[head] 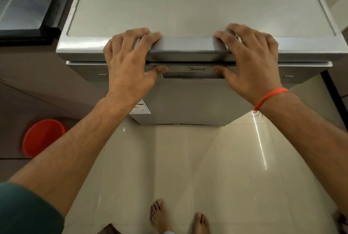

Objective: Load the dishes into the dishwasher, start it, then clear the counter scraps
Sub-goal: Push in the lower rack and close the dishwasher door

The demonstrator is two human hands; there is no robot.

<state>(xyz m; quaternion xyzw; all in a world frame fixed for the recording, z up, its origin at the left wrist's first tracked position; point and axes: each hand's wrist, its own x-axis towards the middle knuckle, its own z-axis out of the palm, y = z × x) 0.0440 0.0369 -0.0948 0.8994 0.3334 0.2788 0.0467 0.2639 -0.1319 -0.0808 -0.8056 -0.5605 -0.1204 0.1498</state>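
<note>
I grip the dishwasher door's top edge with both hands, fingers curled; no dishes visible, starting and scraps apparently remain.

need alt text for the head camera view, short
Seen from above, a person's left hand and right hand grip the front top edge of a closed silver dishwasher, thumbs under the lip. An orange bucket stands on the floor at left.

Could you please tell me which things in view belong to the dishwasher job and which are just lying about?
Part of the job:
dishwasher, door closed
left hand and right hand, both gripping its top front edge

Just lying about:
orange bucket on the floor
white scrap on the tiles
black counter at left
</note>
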